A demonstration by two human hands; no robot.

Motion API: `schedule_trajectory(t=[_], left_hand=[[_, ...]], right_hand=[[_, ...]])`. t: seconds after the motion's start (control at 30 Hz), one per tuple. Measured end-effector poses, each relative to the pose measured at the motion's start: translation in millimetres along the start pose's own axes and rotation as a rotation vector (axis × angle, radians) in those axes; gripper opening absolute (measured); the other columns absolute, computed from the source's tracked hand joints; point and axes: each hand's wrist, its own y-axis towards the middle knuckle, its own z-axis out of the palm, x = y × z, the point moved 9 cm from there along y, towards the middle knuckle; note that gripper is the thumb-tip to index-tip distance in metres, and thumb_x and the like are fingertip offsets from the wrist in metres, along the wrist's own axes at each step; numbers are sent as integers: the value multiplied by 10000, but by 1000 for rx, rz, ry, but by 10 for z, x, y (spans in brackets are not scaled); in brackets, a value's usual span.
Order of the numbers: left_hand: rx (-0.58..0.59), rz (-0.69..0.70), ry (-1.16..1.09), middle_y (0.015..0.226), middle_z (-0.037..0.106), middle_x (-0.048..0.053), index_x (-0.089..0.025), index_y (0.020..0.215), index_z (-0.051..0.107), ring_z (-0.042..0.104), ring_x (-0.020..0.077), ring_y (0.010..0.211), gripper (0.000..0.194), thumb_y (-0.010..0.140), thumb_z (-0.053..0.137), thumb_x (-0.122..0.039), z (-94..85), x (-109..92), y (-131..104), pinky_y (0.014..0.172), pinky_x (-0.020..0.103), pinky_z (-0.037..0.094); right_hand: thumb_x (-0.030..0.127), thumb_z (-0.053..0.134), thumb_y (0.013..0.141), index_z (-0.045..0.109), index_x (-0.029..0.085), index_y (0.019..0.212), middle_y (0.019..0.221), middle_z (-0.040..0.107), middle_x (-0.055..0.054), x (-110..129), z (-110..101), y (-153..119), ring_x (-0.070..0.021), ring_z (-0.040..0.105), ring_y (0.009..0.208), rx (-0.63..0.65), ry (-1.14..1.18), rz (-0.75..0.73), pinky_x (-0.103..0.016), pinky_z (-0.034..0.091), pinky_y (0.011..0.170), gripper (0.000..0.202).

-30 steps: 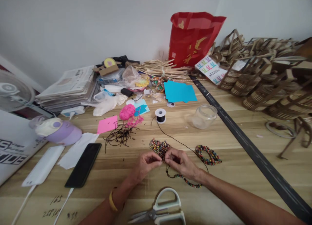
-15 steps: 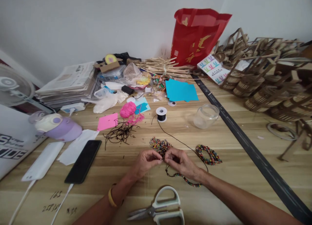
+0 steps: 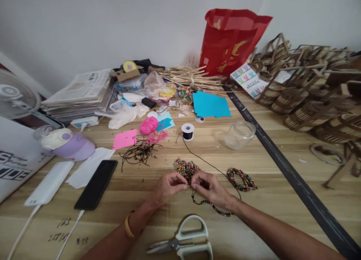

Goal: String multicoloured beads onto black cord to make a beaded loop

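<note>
My left hand (image 3: 171,187) and my right hand (image 3: 210,188) meet fingertip to fingertip just in front of a pile of small multicoloured beads (image 3: 186,169). Both are closed in a pinch; what lies between the fingertips is too small to make out. A black cord runs from the spool (image 3: 187,132) past my right hand to a strung row of beads (image 3: 216,209) below it. Finished-looking bead loops (image 3: 241,179) lie to the right. White-handled scissors (image 3: 180,242) rest near the front edge, below my hands.
A glass jar (image 3: 239,135) stands right of the spool. Black cord pieces (image 3: 139,151), pink yarn (image 3: 149,125) and a phone (image 3: 96,185) lie to the left. Behind are newspapers (image 3: 81,92), blue sheets (image 3: 211,105) and a red bag (image 3: 232,44); woven baskets (image 3: 301,98) crowd the right.
The view has shifted very slightly. Both hands keep the same pinch in the same place.
</note>
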Motion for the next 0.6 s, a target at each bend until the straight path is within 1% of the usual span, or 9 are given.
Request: schedule_trajectory(t=[0.17, 0.4, 0.6], left_hand=[[7, 4, 6, 663, 647, 13, -113, 701, 656, 547, 102, 620, 194, 639, 763, -263, 4, 7, 0, 605, 202, 406], [-4, -11, -3, 658, 640, 9, -111, 698, 647, 539, 97, 617, 207, 631, 769, -265, 3, 20, -11, 605, 200, 402], [0, 2, 1, 647, 634, 7, -112, 692, 644, 535, 97, 606, 216, 633, 769, -278, 9, -10, -3, 596, 202, 400]], right_hand=[[337, 534, 882, 530, 155, 755, 610, 417, 37, 1, -1, -2, -100, 363, 559, -9, -1, 0, -214, 299, 519, 222], [333, 534, 881, 535, 153, 756, 631, 444, 27, -2, -5, 6, -103, 388, 573, -7, -28, -4, -215, 312, 531, 219], [339, 539, 879, 534, 154, 760, 629, 438, 30, -23, 5, 3, -101, 378, 570, 6, -22, 12, -215, 308, 527, 220]])
